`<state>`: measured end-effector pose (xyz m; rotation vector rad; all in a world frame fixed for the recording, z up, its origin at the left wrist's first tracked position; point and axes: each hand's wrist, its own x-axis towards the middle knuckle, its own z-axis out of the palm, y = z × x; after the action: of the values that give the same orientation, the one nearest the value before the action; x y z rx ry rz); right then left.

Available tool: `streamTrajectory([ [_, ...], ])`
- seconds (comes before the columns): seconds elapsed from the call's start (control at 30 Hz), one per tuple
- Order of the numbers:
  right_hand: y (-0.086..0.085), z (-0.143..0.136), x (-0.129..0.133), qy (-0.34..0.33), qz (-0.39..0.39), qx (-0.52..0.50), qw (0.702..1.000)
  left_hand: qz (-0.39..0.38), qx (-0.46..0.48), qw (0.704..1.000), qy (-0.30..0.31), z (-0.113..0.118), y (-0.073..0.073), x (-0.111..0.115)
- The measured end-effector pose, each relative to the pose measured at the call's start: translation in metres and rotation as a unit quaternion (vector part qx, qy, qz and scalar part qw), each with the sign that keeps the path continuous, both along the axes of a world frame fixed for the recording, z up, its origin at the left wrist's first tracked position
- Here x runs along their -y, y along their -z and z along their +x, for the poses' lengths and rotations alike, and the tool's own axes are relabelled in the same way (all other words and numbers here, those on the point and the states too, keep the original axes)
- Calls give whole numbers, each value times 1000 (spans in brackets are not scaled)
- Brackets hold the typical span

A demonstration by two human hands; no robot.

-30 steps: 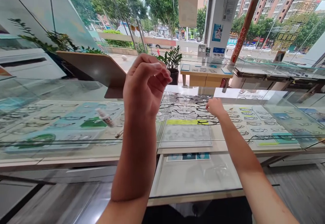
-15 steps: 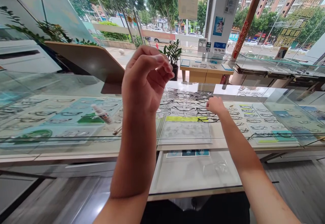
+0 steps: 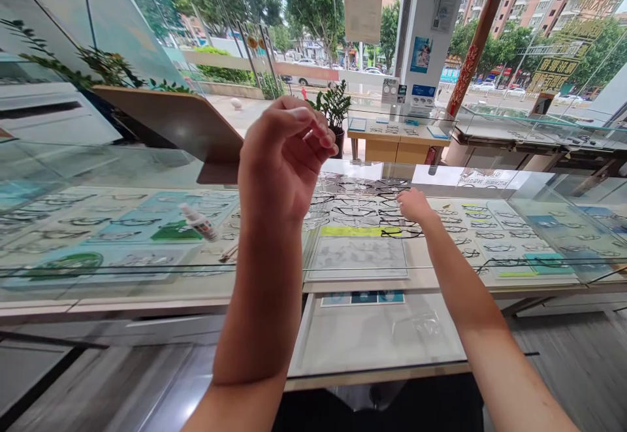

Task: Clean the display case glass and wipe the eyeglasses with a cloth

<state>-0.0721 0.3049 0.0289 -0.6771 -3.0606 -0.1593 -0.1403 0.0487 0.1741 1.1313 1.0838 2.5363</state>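
Observation:
My left hand (image 3: 289, 157) is raised above the glass counter, its fingers curled toward the thumb; whether something small sits between the fingertips is hidden. Farther out and to the right, my right hand (image 3: 414, 206) is at the rows of glasses on the counter, fingers bent, with its fingertips near the dark frames. What it holds, if anything, is too small to make out. Several pairs of eyeglasses (image 3: 353, 210) lie in rows between the hands. A dark-framed pair (image 3: 401, 232) rests just below my right hand, over a yellow-green strip (image 3: 343, 231).
A white bottle (image 3: 197, 221) stands tilted in view left of my left forearm. Behind it is a brown board or mirror back (image 3: 171, 121). An open drawer (image 3: 362, 340) extends below the counter. A potted plant (image 3: 334, 108) stands beyond.
The view has shifted slightly, so the scene sits a little lower. Both hands keep nearly the same pose and place.

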Motion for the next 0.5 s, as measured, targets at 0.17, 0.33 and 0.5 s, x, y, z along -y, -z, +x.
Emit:
streamTrajectory([
  [0.17, -19, 6, 1, 11, -19, -42, 999, 5, -2, 1000, -3, 0, 2, -2],
  [0.33, -63, 30, 14, -17, -22, -180, 983, 61, -46, 997, -27, 24, -6, 12],
  [0.5, -95, 53, 45, -112, -17, -371, 922, 57, -68, 994, -56, 44, -8, 7],
])
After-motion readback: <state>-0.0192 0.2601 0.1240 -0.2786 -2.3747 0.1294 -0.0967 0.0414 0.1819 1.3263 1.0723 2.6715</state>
